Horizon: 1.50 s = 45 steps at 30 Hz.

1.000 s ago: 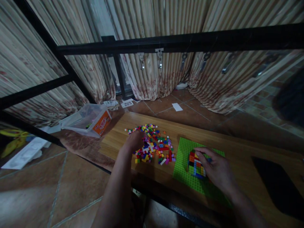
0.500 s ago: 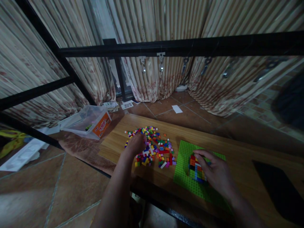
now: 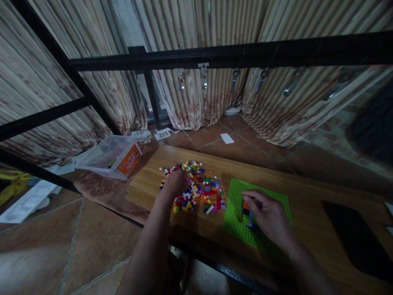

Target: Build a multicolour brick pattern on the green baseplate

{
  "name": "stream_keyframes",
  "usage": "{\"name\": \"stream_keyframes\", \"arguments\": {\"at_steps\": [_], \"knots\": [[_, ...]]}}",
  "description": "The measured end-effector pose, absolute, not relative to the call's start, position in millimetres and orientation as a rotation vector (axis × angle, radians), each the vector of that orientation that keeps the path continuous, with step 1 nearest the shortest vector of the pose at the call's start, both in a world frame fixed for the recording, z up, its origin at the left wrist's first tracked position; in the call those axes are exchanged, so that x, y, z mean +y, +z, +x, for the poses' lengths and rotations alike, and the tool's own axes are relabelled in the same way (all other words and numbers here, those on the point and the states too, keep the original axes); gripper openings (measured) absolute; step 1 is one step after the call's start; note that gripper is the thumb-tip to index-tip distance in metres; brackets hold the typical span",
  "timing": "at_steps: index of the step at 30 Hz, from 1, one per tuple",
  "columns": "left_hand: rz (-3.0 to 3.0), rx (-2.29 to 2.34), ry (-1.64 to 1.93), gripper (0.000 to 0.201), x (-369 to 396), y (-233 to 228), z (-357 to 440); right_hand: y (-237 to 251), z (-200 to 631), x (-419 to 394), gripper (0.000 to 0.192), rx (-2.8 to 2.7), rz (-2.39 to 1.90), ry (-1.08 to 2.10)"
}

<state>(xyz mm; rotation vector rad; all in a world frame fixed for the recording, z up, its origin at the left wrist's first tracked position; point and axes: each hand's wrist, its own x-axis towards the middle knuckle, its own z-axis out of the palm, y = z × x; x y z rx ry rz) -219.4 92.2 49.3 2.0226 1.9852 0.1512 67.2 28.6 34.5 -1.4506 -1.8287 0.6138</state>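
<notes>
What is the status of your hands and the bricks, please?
Left hand in brick pile. Right hand covers built bricks on green plate. Nothing blocking.

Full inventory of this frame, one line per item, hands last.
wooden board: one, light brown, across the middle.
loose bricks: a pile, mixed colours, on the board's left part.
baseplate: one, green, right of the pile.
brick build: one, multicoloured, on the baseplate.
plastic box: one, clear with orange label, far left of the board.
dark slab: one, black, on the board's right.
curtains: beige striped, behind.
left hand: in the pile.
right hand: on the brick build.
</notes>
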Motion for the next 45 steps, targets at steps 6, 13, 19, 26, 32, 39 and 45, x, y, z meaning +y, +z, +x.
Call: {"name": "stream_keyframes", "arguments": {"at_steps": [6,13,19,26,32,39,45], "knots": [[2.034,1.97,0.159,0.021,93,43,-217,34,69,29,0.031,-1.828,-1.439,0.629],[2.025,1.769,0.419,0.017,88,51,-201,42,55,24,0.027,-1.864,-1.403,0.657],[1.833,1.367,0.689,0.016,79,55,-165,49,35,18,0.022,-1.8,-1.362,0.717],[1.313,0.992,0.636,0.028,67,61,-144,41,37,23,0.028,-1.512,-1.313,0.897],[1.14,0.926,0.648,0.03,61,60,-130,42,36,26,0.015,-1.446,-1.191,0.931],[1.215,0.843,0.737,0.036,58,62,-120,43,39,29,0.017,-1.191,-1.211,1.028],[1.251,0.795,0.728,0.035,57,59,-117,47,40,29,0.021,-1.029,-1.166,1.208]]}}
